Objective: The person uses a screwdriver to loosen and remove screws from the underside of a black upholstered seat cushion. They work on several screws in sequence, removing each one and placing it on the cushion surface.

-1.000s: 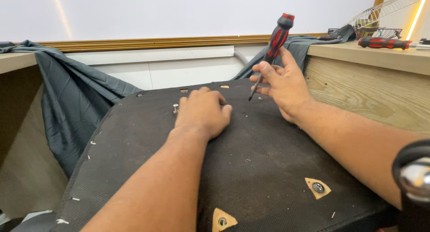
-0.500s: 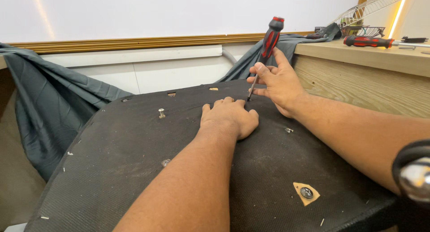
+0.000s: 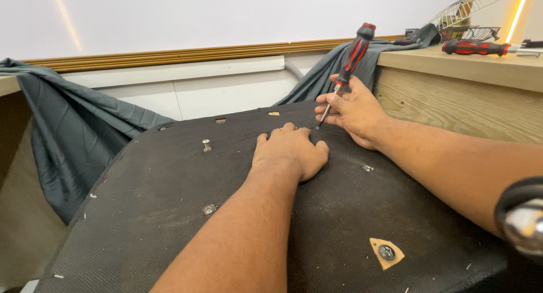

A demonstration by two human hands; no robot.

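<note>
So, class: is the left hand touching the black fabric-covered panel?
Touching. The head view shows the left hand pressed palm-down on the black panel, fingers curled against its surface, no gap visible beneath.

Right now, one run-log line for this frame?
left hand: flat on black fabric panel | right hand: holds red-black screwdriver, tip on panel | spare screwdriver: on wooden ledge

Left hand (image 3: 289, 151) lies flat, palm down, forearm extended; right hand (image 3: 353, 109) curls in a closed grip
</note>
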